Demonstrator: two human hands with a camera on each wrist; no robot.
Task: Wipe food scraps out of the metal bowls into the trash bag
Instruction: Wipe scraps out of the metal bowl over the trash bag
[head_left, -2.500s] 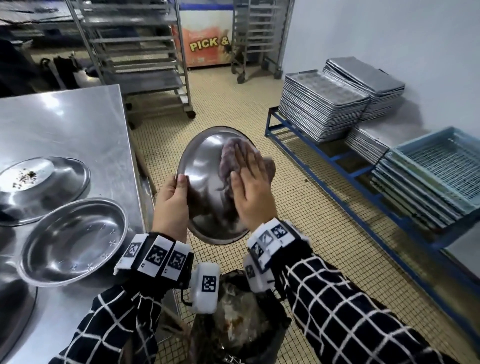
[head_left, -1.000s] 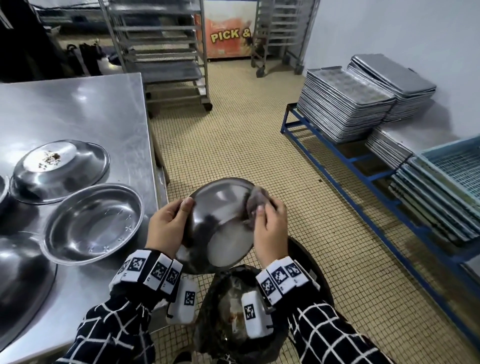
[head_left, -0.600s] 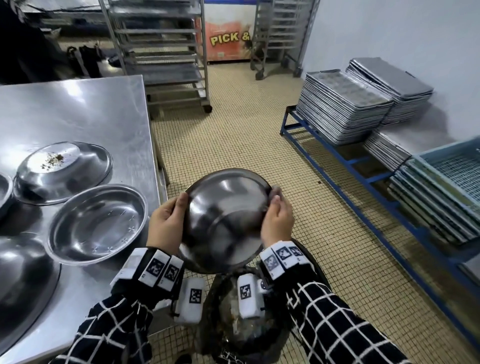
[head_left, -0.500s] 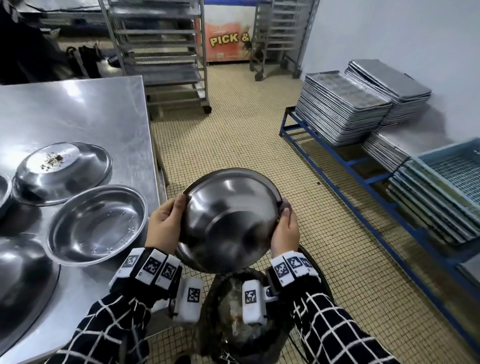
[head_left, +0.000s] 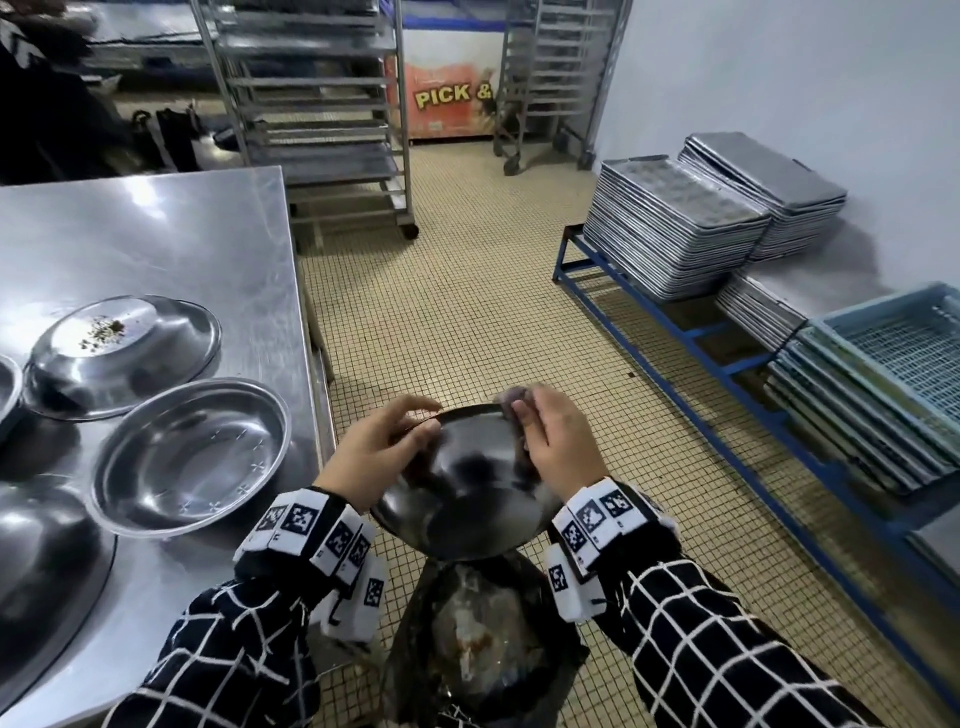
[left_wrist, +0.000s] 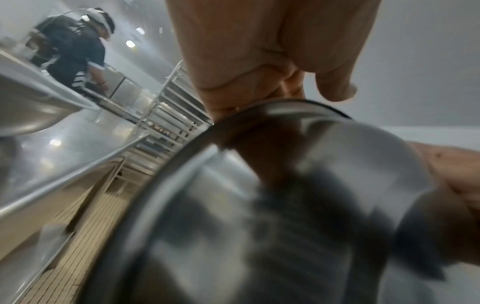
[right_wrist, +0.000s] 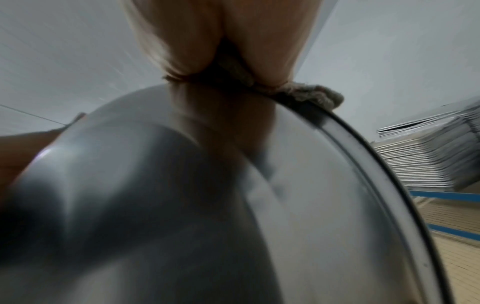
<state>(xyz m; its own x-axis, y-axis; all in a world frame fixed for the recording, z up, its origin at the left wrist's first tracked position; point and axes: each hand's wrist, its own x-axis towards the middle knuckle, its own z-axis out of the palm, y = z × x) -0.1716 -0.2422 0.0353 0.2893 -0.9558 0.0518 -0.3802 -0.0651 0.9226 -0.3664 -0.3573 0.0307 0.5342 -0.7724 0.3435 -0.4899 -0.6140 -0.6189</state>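
Observation:
I hold a metal bowl (head_left: 467, 483) just above the open black trash bag (head_left: 483, 639), with its rounded underside turned toward me. My left hand (head_left: 384, 452) grips the bowl's left rim, fingers curled over the edge (left_wrist: 259, 61). My right hand (head_left: 550, 447) pinches a greyish cloth (head_left: 511, 397) against the right part of the rim. The right wrist view shows that cloth (right_wrist: 311, 94) squeezed between the fingers (right_wrist: 221, 51) and the bowl (right_wrist: 182, 205). The inside of the bowl is hidden.
On the steel table (head_left: 156, 234) to my left lie an empty bowl (head_left: 189, 457), a bowl with dark scraps (head_left: 124, 358) and an upturned one (head_left: 47, 571). On the right, a blue rack carries tray stacks (head_left: 675, 223) and crates (head_left: 904, 353). Wheeled racks (head_left: 322, 104) stand behind. Another person (left_wrist: 72, 47) works far left.
The right hand stopped wiping inside the bowl and moved with the cloth to its rim. The bowl has been tipped over so its underside faces me, and sits lower over the bag.

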